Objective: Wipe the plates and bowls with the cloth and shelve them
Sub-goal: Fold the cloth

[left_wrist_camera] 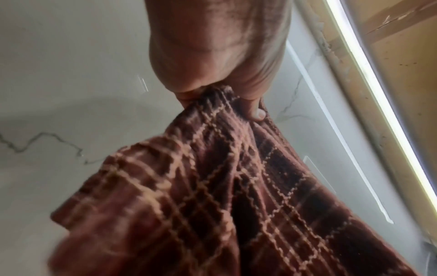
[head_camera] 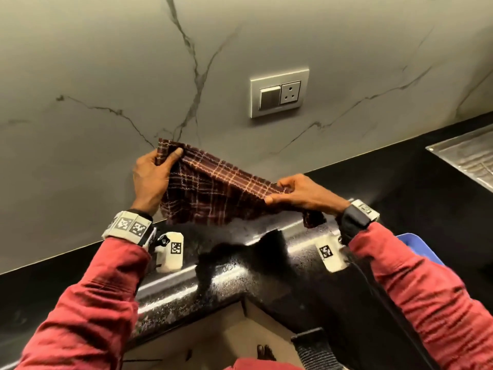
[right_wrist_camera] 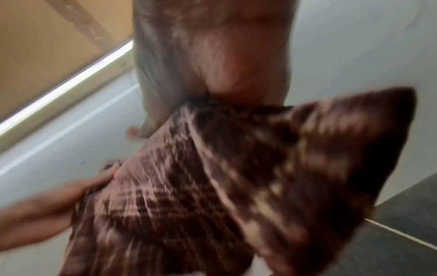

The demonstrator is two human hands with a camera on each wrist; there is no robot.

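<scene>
Both hands, the left hand (head_camera: 150, 177) and the right hand (head_camera: 304, 192), pinch opposite corners of the maroon checked woven cloth (head_camera: 210, 190), holding it spread above the black speckled stone counter (head_camera: 240, 265); no plates or bowls show, so wiping and shelving seemingly remain.

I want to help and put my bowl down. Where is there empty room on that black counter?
Bare counter lies between the right hand and the steel drainboard. Another bare stretch runs along the front edge under the cloth. Both hands, the left hand included, crowd the middle, holding the cloth.
</scene>
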